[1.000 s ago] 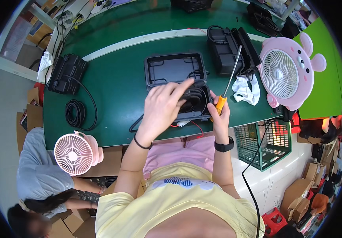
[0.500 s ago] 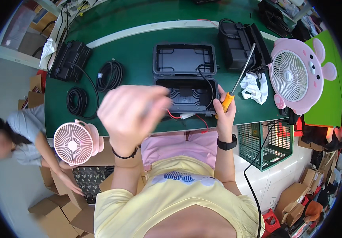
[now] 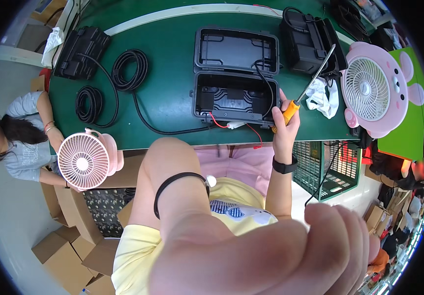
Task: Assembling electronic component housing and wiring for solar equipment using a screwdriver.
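My right hand (image 3: pixel 286 135) is wrapped round the yellow-orange handle of a screwdriver (image 3: pixel 315 73), its metal shaft slanting up to the right. It is beside the right edge of a black plastic case (image 3: pixel 234 118), whose lid (image 3: pixel 236 46) is tipped back. Red wires (image 3: pixel 217 121) and a white connector (image 3: pixel 236 125) lie at the case's front edge. A black cable runs from a coil (image 3: pixel 130 69) toward the case's front left. My left hand (image 3: pixel 290 250) is raised close to the camera, fingers curled together. Its fingertips are hidden, so anything in them cannot be seen.
Another black case (image 3: pixel 82 51) and a smaller cable coil (image 3: pixel 89 104) lie at left. More black cases (image 3: pixel 303 46), a white cloth (image 3: pixel 324 98) and a pink animal-shaped fan (image 3: pixel 367 88) are at right. A co-worker's hands touch a small pink fan (image 3: pixel 82 163). A green crate (image 3: pixel 340 169) stands below.
My left hand has moved from in front of the case up toward the camera, uncovering the cable. My right hand keeps the screwdriver. The co-worker's hands have come to the small fan.
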### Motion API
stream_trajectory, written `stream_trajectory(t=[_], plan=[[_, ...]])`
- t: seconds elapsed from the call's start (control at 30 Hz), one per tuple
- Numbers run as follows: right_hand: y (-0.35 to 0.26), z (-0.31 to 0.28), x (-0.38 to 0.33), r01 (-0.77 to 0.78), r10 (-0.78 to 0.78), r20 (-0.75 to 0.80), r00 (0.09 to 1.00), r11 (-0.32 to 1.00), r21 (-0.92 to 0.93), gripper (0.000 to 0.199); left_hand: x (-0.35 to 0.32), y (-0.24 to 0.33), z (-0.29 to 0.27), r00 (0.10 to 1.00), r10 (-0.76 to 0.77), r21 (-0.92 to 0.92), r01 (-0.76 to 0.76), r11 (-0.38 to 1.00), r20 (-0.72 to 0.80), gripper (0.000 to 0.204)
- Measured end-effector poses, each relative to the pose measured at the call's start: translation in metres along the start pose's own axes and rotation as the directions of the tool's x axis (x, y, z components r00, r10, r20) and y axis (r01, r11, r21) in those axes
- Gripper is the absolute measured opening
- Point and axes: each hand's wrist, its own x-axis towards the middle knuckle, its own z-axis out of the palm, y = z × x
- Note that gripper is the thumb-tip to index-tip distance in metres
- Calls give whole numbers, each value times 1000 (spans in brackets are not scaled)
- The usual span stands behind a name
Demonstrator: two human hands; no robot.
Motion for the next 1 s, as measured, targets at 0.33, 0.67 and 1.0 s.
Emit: stream_trajectory(t=[0.33, 0.67, 1.0], plan=[[-2, -12, -7, -158, 159, -51, 986, 987, 21, 19, -17, -62, 48, 878, -33, 68, 0, 998, 477, 27], [-8, 3, -1, -53, 50, 42, 998, 997, 57, 24, -145, -114, 85, 700, 342, -252, -234, 939, 626, 30], [-21, 16, 4, -117, 117, -48, 992, 993, 3, 21, -166, -148, 105, 897, 396, -167, -367, 915, 199, 5]])
